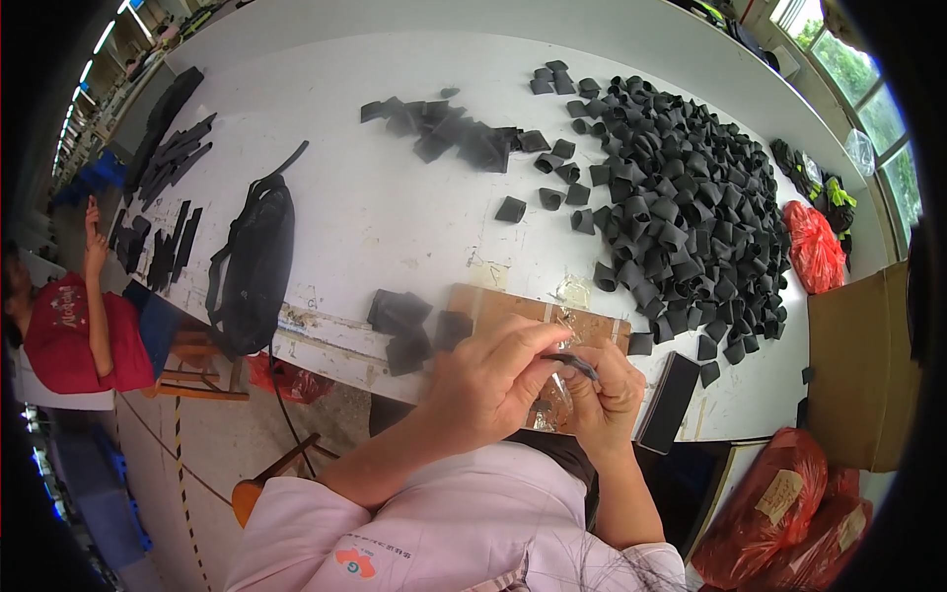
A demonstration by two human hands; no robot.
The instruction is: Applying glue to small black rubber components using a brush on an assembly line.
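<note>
Close to my body, both hands are over a brown board [491,308] lying at the table's near edge. Between my fingertips is a small dark fabric piece [576,366]. My left hand [490,380] pinches its left end, thumb and forefinger together. My right hand [607,393] has its fingers curled round the other end. Clear crumpled plastic [545,412] shows on the board under my hands. Flat black fabric pieces [400,316] lie just left of the board. Beyond my right hand spreads a big heap of short black fabric loops [681,197].
A black flat rectangular case [670,403] lies right of my right hand. More black pieces [444,133] are scattered farther back. At left are a black bag [261,257] and black strips [176,163]. Red plastic bags [769,503] and a cardboard box [858,365] stand right. A person [84,331] sits far left.
</note>
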